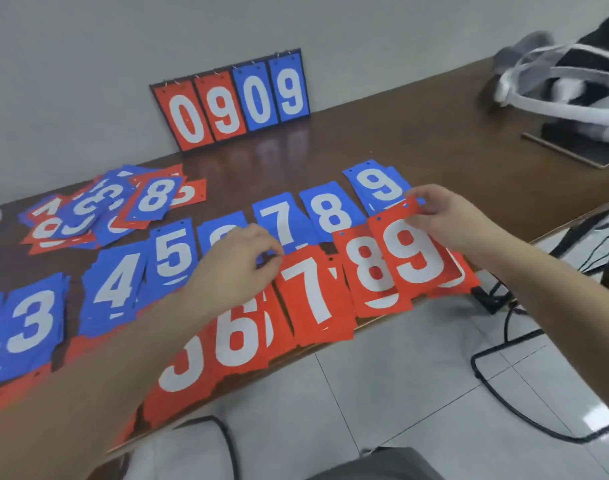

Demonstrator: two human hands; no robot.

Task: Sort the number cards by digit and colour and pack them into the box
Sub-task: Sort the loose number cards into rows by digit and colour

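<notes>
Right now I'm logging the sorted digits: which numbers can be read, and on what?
"0909": scoreboard at the wall, red 0 9, blue 0 9.
"3", "4", "5", "7", "8", "9": blue card piles.
"6", "7", "8", "9": red card piles.
"8": blue card on the unsorted heap; the rest there are unreadable.

Brown table (382, 150), wall behind. Scoreboard (232, 100) upright against wall, reading 0 9 red, 0 9 blue. Blue piles in a row: 3, 4, 5, one hidden digit, 7, 8, 9. Red piles nearer edge: 6, 7, 8. Mixed unsorted heap (105, 206) far left. Right hand (445, 216) pinches top of red 9 card (419, 251). Left hand (240, 261), fingers curled, above the hidden blue pile
</notes>
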